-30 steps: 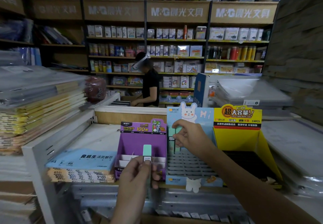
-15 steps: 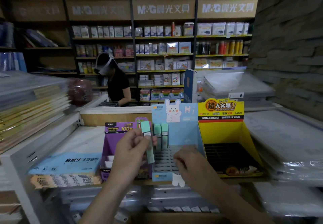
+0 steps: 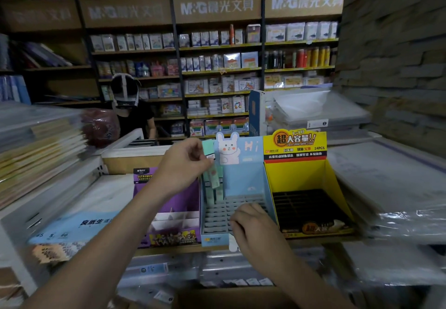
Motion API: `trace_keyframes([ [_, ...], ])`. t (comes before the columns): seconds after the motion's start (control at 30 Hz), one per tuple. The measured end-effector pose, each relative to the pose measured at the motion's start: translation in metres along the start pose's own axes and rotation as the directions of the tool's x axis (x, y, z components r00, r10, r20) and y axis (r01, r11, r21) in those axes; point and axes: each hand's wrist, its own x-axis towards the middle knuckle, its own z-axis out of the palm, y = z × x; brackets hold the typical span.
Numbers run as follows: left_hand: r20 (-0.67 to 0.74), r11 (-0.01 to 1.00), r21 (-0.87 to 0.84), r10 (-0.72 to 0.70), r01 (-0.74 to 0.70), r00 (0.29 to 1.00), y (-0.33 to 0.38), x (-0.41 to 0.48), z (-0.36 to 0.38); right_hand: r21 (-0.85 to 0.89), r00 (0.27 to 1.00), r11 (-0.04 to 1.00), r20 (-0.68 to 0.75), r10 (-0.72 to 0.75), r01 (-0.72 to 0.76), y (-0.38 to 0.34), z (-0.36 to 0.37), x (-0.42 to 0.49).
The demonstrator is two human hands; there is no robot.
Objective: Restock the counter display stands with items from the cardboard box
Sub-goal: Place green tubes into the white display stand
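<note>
Grip of left hand (image 3: 181,166) pinches mint pack (image 3: 207,148), top jutting rightward (over the blue stand (image 3: 243,180)).

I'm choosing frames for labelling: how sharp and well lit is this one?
Head view: dim overall; notebook stacks at left smeared by motion blur; yellow display stand lettering readable; back shelves bowed by the wide-angle lens; left hand and its mint green box slightly soft.

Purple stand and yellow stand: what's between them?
Head view: the blue rabbit stand, its slots mostly empty, with a few green packs at its back left; the right hand rests on its front.
</note>
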Motion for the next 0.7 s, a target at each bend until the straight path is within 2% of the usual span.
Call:
trace_keyframes([
  [0.13, 0.128, 0.967, 0.246, 0.029, -0.06, 0.991, 0.01, 0.013, -0.002, 0.014, 1.0, 1.0, -0.024, -0.004, 0.005, 0.001, 0.002, -0.001],
  [0.27, 0.187, 0.89, 0.443, 0.026, -0.109, 0.982, 0.017, 0.021, 0.002, 0.015, 0.999, 1.0, -0.042, -0.019, 0.02, 0.002, 0.002, -0.003],
  [0.5, 0.223, 0.777, 0.606, 0.038, -0.169, 0.974, 0.013, 0.026, 0.007, 0.01, 0.998, 1.0, -0.061, -0.024, 0.025, 0.003, 0.003, -0.003],
  [0.7, 0.211, 0.718, 0.672, 0.049, -0.181, 0.976, 0.0, 0.024, 0.015, 0.007, 0.997, 1.0, -0.07, -0.028, 0.028, 0.003, 0.004, -0.003],
])
